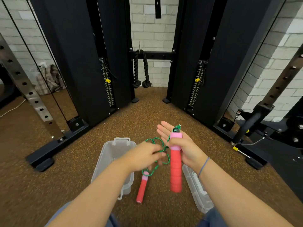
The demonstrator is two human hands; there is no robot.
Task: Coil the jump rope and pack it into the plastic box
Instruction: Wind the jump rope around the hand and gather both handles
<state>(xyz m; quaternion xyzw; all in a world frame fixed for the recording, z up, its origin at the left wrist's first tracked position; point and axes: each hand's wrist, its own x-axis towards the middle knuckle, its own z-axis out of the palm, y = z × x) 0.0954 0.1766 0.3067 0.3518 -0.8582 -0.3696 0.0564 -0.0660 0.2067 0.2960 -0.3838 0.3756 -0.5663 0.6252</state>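
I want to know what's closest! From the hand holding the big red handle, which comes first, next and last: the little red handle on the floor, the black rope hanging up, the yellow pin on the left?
From the right hand:
1. Little red handle, on the floor below-left.
2. Black rope, hanging on the rack straight ahead.
3. Yellow pin, in the left weight stack.
The last two are close, but the pin sits further left.

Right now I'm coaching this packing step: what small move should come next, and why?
Probably wind the green cord pinched by the left hand around the right hand. That hand pins one red handle with its thumb, fingers open. The cord is still loose, the other handle hangs, and the plastic box is open and waiting.
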